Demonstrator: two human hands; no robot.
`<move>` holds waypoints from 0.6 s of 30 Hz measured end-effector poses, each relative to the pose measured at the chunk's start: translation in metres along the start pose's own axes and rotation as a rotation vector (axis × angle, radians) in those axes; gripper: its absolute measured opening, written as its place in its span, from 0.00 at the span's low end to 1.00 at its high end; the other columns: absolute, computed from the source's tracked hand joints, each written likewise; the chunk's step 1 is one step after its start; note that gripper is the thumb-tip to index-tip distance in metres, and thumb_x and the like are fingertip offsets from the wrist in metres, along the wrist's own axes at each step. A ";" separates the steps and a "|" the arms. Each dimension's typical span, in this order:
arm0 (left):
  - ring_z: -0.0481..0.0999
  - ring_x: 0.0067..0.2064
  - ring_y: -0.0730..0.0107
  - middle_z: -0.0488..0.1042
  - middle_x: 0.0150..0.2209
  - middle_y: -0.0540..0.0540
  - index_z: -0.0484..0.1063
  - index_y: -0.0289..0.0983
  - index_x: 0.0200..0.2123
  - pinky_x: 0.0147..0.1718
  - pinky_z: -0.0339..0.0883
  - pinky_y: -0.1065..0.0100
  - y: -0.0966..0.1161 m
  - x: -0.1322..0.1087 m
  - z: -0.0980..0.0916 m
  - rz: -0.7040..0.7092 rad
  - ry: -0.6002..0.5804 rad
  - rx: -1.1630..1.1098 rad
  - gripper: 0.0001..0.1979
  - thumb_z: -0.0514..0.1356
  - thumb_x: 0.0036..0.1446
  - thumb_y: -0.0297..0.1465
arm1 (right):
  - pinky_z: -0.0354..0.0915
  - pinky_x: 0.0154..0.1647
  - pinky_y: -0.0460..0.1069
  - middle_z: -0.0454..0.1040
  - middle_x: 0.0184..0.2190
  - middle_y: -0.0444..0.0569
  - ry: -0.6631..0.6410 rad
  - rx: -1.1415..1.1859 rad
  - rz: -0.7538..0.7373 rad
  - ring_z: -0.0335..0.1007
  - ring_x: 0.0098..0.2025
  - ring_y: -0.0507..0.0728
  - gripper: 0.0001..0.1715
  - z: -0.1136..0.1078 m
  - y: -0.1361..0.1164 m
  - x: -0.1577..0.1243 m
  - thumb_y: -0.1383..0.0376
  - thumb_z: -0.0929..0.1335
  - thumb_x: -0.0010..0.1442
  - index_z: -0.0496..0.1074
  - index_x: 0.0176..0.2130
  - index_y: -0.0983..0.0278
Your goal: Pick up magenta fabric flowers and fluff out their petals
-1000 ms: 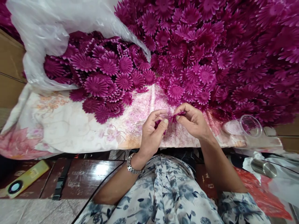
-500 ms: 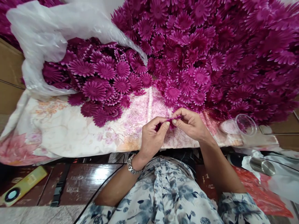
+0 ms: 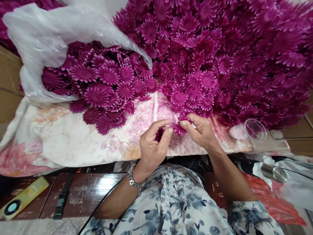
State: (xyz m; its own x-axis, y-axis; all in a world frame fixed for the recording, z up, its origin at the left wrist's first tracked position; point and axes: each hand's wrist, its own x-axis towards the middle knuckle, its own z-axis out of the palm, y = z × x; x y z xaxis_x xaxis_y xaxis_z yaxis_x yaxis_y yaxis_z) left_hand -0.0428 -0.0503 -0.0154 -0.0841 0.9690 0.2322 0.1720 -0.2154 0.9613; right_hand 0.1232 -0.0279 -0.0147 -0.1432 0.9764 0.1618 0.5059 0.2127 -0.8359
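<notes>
My right hand [image 3: 201, 132] pinches a magenta artificial flower head [image 3: 179, 128] between thumb and bent forefinger, just above the cloth. Close by on its left is my left hand [image 3: 154, 141], its thumb and forefinger curled toward each other with a small gap at the tips. Dark magenta petals [image 3: 158, 134] show inside that curl, partly hidden by the fingers. A flower-patterned cloth [image 3: 73, 137] covers the table beneath both hands. Beyond them rises a big heap of magenta flowers [image 3: 207, 80]. Loose flower heads [image 3: 96, 96] spill from a clear plastic bag [image 3: 46, 42] at the left.
A clear plastic cup [image 3: 255, 130] lies tipped near the table's right edge, beside a pale container [image 3: 237, 132]. Below on the right are a metal flask [image 3: 274, 173] and a red plastic bag [image 3: 271, 199]. A yellow device [image 3: 25, 197] rests on the dark bench [image 3: 83, 192].
My hands have drawn apart; the left has moved left and slightly down. The flower head stays with my right hand and now shows more of its petals.
</notes>
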 end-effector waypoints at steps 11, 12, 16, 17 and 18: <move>0.72 0.29 0.71 0.76 0.27 0.49 0.77 0.39 0.29 0.32 0.64 0.71 -0.012 0.012 0.010 -0.049 -0.226 0.012 0.07 0.60 0.50 0.25 | 0.48 0.20 0.44 0.55 0.17 0.37 -0.122 0.271 0.093 0.49 0.20 0.46 0.24 0.009 -0.002 0.002 0.49 0.67 0.55 0.60 0.22 0.63; 0.70 0.27 0.72 0.75 0.25 0.50 0.77 0.39 0.27 0.30 0.63 0.71 -0.013 0.012 0.010 -0.077 -0.203 -0.003 0.06 0.60 0.49 0.25 | 0.48 0.20 0.44 0.56 0.17 0.37 -0.148 0.322 0.109 0.49 0.20 0.45 0.23 0.008 -0.001 0.002 0.49 0.67 0.55 0.61 0.23 0.63; 0.65 0.22 0.76 0.71 0.21 0.52 0.74 0.37 0.24 0.23 0.59 0.73 -0.016 0.014 0.008 -0.185 -0.135 -0.104 0.03 0.61 0.48 0.26 | 0.55 0.25 0.44 0.62 0.22 0.39 -0.240 0.505 0.146 0.56 0.23 0.46 0.18 0.004 0.002 0.003 0.53 0.70 0.52 0.66 0.28 0.65; 0.64 0.21 0.77 0.69 0.20 0.53 0.74 0.37 0.24 0.22 0.58 0.73 -0.017 0.014 0.007 -0.210 -0.111 -0.144 0.03 0.62 0.48 0.27 | 0.56 0.26 0.44 0.63 0.23 0.40 -0.240 0.537 0.156 0.57 0.24 0.46 0.17 0.003 0.003 0.003 0.55 0.71 0.51 0.67 0.28 0.65; 0.62 0.21 0.77 0.68 0.20 0.53 0.73 0.37 0.24 0.22 0.57 0.73 -0.019 0.015 0.006 -0.229 -0.081 -0.184 0.03 0.62 0.48 0.28 | 0.56 0.26 0.44 0.64 0.23 0.40 -0.232 0.567 0.166 0.58 0.25 0.46 0.16 0.003 0.004 0.003 0.56 0.72 0.51 0.67 0.28 0.65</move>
State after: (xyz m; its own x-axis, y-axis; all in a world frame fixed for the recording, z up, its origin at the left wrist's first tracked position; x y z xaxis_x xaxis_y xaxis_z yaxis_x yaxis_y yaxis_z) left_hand -0.0415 -0.0308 -0.0309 -0.0206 0.9998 0.0007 -0.0237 -0.0012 0.9997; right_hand 0.1225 -0.0246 -0.0187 -0.3140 0.9476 -0.0580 0.0171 -0.0554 -0.9983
